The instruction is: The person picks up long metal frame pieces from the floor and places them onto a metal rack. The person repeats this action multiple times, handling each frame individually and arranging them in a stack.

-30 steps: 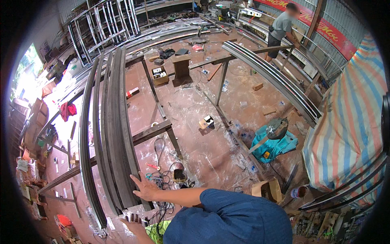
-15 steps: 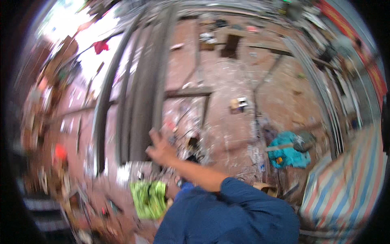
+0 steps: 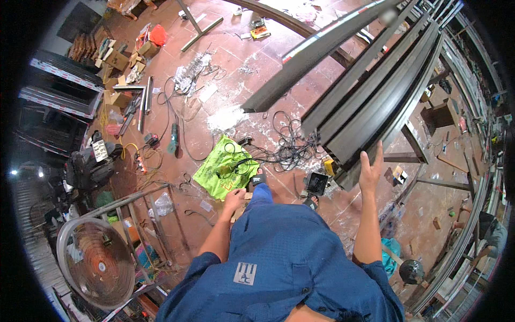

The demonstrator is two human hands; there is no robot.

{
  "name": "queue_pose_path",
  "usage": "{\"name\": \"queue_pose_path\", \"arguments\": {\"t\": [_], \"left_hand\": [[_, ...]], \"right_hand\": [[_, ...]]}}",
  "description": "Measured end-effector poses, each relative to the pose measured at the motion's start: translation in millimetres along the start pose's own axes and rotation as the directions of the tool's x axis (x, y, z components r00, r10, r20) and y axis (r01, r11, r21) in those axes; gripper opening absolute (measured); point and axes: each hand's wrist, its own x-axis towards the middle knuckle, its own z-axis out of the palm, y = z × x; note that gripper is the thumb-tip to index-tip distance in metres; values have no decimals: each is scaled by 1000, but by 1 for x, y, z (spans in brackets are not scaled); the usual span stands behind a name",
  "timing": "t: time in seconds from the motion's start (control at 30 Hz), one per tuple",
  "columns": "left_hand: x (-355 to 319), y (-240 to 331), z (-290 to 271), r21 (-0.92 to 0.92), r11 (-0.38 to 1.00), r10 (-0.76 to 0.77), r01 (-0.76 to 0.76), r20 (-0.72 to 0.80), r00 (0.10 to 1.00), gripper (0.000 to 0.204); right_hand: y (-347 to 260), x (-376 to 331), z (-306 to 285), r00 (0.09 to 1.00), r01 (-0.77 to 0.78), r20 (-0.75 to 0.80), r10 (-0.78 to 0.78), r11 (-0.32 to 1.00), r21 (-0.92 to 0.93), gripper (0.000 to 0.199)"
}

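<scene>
My right hand point(image 3: 371, 170) is raised beside the near end of several long dark metal profiles point(image 3: 370, 114). Its thumb and fingers are stretched apart, and nothing shows between them. Whether the fingertips touch the outermost profile I cannot tell. One more dark profile point(image 3: 306, 70) lies a little apart to the left of the bundle. Close to my leg, my left hand point(image 3: 234, 199) hangs low with its fingers curled in. A bit of tan cardboard point(image 3: 240, 211) shows beside it; what the fingers hold, if anything, is hidden. A bright green bag point(image 3: 224, 170) lies on the floor just beyond.
Black cables point(image 3: 292, 147) tangle across the tiled floor ahead of my feet. A large round fan point(image 3: 96, 263) and a metal frame stand at left, near a parked motorbike point(image 3: 91, 166). Cardboard boxes point(image 3: 117, 59) sit far left; a turquoise cloth point(image 3: 390, 256) lies at right.
My view has swung left, so the profiles now appear on the right. My right hand was reaching over the profile ends and is now upright beside them. My left hand has come into view.
</scene>
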Motion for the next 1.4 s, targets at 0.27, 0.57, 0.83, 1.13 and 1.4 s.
{"name": "queue_pose_path", "arguments": {"t": [0.27,0.57,0.83,1.13,1.4], "left_hand": [[84,23,-131,-140,974,-200,179,-152,968,46],[97,239,-120,-135,945,291,-296,-58,955,46],[-65,416,15,-132,438,887,-889,221,404,28],[-52,433,178,442,51,726,-895,599,337,109],[-46,442,244,473,290,606,-832,582,542,120]], "right_hand": [[-21,1,-10,984,-147,61,167,957,-249,74],[-75,0,15,931,-365,-86,356,917,-163,96],[-50,-10,18,856,-444,-270,440,895,51,103],[-33,-4,20,878,-403,-181,443,888,221,85],[-7,-10,22,797,-494,-143,587,769,405,92]]}}
